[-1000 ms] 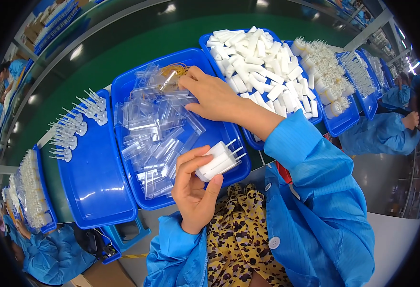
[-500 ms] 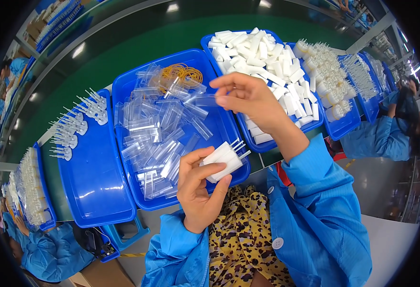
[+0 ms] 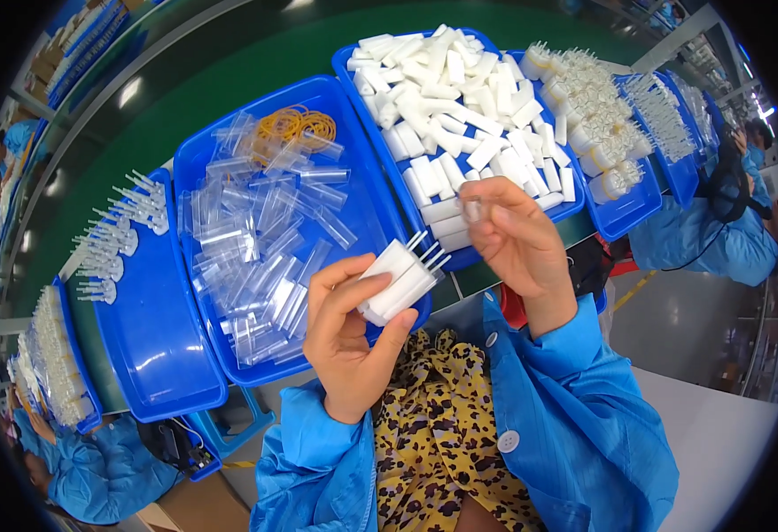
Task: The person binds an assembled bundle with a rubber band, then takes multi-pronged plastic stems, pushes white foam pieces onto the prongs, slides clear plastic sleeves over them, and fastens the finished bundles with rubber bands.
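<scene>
My left hand (image 3: 346, 350) is closed round a bundle of white foam-like blocks (image 3: 396, 282), with several thin white prongs (image 3: 429, 250) sticking out of its far right end. To the right, my right hand (image 3: 528, 250) pinches a small clear plastic piece (image 3: 473, 210), mostly hidden by the fingers. Behind my left hand lies a blue tray (image 3: 367, 208) of clear plastic sleeves (image 3: 269, 293) and orange rubber bands (image 3: 287, 129). Past my right hand, another blue tray (image 3: 343, 69) is heaped with white blocks (image 3: 447, 102).
On the left, a blue tray (image 3: 163, 341) holds white pronged parts (image 3: 110, 239) near its far end. More blue trays (image 3: 628, 213) with finished-looking bundles (image 3: 588, 120) stand at right. Co-workers in blue (image 3: 708, 244) sit on both sides. A green belt (image 3: 203, 66) runs behind.
My right hand has moved from over the sleeve tray toward me, with the clear plastic piece between its fingers. My left hand still holds the bundle, and the view has shifted a little.
</scene>
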`<state>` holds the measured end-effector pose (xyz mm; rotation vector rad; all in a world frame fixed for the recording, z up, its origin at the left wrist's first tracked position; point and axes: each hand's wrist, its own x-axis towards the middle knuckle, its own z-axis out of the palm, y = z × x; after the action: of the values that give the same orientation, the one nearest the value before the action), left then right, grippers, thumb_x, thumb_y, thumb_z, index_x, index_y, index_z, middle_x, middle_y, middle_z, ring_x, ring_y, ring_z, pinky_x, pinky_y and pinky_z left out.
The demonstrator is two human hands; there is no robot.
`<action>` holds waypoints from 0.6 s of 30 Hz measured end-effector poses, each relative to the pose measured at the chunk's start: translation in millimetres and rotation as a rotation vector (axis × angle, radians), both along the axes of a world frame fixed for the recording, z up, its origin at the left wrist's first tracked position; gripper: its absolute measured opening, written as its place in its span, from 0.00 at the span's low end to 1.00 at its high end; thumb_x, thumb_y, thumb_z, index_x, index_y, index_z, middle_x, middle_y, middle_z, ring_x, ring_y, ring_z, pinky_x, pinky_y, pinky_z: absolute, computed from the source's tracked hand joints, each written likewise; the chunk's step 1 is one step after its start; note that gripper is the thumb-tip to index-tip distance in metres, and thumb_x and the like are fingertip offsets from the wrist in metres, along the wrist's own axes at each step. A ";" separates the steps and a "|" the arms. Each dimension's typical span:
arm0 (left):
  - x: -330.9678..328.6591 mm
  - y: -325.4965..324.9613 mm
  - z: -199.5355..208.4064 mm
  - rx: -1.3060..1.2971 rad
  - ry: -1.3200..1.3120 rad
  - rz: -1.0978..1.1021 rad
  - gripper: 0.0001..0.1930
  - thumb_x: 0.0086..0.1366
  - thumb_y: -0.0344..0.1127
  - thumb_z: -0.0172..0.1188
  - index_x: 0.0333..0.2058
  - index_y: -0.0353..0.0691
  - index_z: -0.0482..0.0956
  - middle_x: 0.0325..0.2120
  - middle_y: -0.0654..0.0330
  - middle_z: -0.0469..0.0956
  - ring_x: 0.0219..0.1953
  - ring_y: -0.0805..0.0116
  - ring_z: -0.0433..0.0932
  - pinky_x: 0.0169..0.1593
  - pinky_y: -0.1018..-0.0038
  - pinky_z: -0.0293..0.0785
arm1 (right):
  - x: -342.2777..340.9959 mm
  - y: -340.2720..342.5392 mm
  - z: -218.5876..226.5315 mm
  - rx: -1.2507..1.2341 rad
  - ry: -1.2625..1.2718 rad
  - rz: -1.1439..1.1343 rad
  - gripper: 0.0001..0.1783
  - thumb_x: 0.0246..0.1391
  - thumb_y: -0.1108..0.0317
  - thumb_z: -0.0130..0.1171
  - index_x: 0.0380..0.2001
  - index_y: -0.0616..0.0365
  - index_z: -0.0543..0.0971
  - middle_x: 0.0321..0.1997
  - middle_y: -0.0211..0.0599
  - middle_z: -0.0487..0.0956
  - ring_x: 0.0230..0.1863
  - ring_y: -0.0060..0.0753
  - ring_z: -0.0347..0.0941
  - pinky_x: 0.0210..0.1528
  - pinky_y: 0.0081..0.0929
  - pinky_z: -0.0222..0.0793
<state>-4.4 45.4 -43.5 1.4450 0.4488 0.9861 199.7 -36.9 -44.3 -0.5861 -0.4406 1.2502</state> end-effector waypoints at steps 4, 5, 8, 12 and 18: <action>6.1 -0.3 0.6 -0.052 0.009 -0.061 0.21 0.51 0.17 0.66 0.45 0.30 0.74 0.51 0.53 0.63 0.52 0.60 0.73 0.52 0.69 0.79 | -6.0 -17.7 1.3 -0.070 -0.208 -0.238 0.17 0.58 0.71 0.53 0.50 0.67 0.72 0.40 0.35 0.78 0.34 0.17 0.71 0.36 0.13 0.67; 7.4 -1.4 1.1 -0.066 0.008 -0.078 0.21 0.51 0.18 0.66 0.45 0.29 0.73 0.52 0.53 0.63 0.52 0.60 0.73 0.52 0.69 0.79 | -7.0 -20.2 1.5 -0.085 -0.274 -0.273 0.18 0.58 0.70 0.54 0.50 0.67 0.73 0.38 0.34 0.77 0.32 0.16 0.70 0.32 0.13 0.65; 9.2 -3.4 1.2 -0.071 0.006 -0.094 0.21 0.51 0.18 0.66 0.46 0.29 0.73 0.52 0.53 0.62 0.52 0.60 0.73 0.52 0.68 0.79 | -14.0 -26.7 3.8 -0.116 -0.325 -0.274 0.19 0.59 0.66 0.55 0.49 0.67 0.74 0.33 0.31 0.76 0.28 0.16 0.69 0.26 0.13 0.61; 11.6 -4.7 -2.3 -0.056 0.002 -0.083 0.21 0.53 0.17 0.64 0.47 0.29 0.73 0.52 0.53 0.62 0.52 0.60 0.73 0.53 0.69 0.78 | -26.1 -28.8 13.1 -0.148 -0.328 -0.093 0.20 0.59 0.63 0.55 0.48 0.67 0.75 0.29 0.27 0.73 0.25 0.15 0.68 0.23 0.12 0.59; 12.4 -7.6 -1.3 -0.107 0.013 -0.099 0.20 0.55 0.17 0.62 0.48 0.30 0.73 0.52 0.53 0.63 0.50 0.63 0.74 0.52 0.73 0.76 | -29.8 -29.0 19.2 -0.131 -0.398 -0.058 0.17 0.60 0.64 0.55 0.46 0.65 0.78 0.30 0.26 0.73 0.26 0.15 0.68 0.25 0.12 0.60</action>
<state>8.0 37.8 -44.8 1.3645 0.4291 0.8615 169.9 -65.9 -25.1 -0.9601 -0.6709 1.1125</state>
